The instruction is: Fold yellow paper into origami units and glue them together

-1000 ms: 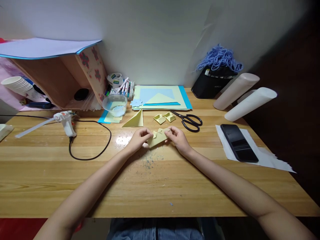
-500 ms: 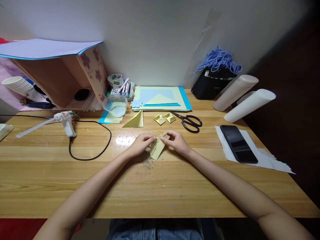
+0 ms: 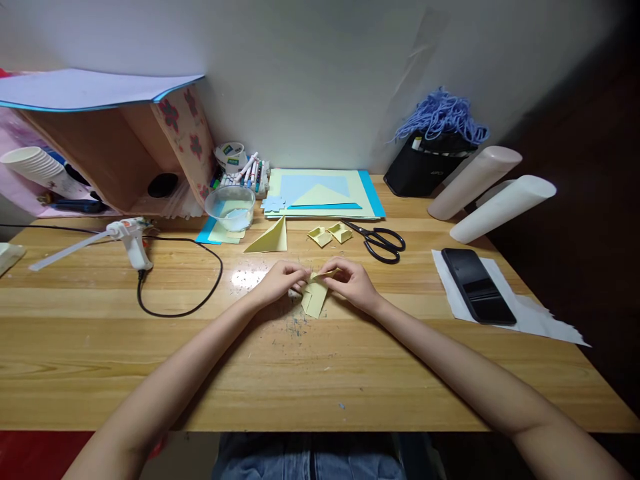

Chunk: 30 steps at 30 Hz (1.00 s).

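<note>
Between my hands is a folded piece of pale yellow paper, its lower end hanging toward me over the wooden table. My left hand pinches its upper left edge between thumb and fingers. On the other side, my right hand grips the top right part, where a flap stands up. The fingertips partly cover the upper folds. Just beyond lie two small folded yellow paper pieces and, to their left, a larger folded yellow paper triangle.
Black-handled scissors lie right of the folded pieces. A glue gun with its looping cord is at left. Behind are a clear plastic bowl and stacked coloured paper. A phone rests on white paper at right. Small scraps dot the table.
The upper right part of the held yellow paper has been folded up, and its lower end hangs straighter. Both hands keep their grip in nearly the same place.
</note>
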{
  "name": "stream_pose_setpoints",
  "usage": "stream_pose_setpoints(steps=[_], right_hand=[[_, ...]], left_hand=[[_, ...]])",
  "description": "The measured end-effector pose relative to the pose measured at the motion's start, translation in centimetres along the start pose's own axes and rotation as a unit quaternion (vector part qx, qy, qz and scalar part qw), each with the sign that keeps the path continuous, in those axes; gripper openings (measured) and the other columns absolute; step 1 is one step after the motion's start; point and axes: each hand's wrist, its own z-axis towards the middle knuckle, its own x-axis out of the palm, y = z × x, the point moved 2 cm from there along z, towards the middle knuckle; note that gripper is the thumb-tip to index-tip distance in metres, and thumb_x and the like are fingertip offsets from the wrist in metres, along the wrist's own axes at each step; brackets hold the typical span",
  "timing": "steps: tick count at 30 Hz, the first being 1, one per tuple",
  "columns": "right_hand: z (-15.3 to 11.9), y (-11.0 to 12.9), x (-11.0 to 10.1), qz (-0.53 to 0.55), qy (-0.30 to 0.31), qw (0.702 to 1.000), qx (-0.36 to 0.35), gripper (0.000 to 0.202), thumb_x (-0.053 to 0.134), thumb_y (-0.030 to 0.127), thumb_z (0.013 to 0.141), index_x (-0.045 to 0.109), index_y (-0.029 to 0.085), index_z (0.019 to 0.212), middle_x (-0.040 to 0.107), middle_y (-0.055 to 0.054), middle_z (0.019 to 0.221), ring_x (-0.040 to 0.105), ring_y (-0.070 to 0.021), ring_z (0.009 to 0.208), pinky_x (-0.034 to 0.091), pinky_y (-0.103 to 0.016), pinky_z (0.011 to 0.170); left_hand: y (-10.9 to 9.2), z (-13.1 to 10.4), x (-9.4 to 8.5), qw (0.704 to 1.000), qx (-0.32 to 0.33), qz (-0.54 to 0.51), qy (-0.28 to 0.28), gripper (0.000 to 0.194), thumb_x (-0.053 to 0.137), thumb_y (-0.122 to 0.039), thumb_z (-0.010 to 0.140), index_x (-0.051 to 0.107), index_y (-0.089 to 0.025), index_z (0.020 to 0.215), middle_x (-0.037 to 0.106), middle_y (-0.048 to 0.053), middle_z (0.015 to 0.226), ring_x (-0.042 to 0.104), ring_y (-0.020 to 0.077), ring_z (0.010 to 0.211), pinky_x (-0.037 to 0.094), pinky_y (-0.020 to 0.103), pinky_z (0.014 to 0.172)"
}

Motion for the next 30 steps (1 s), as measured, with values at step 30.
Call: stream_pose_setpoints(steps=[30], right_hand=[[-0.2,1.0,0.1,-0.069,0.021,0.996,-0.053,0.009,0.061,0.028,0.075,0.063,0.019,0.077,0.061,-0.005,0.078,0.056,-0.0161,0.075,0.043,-0.030,0.068]], left_hand=[[0.2,0.1,-1.1,0.996,0.001,0.060,0.063,0.032,0.062,-0.042,0.070,0.069,-0.011,0.077,0.067,0.007,0.070,0.059,0.0126,0.063,0.047,0.024,0.062]])
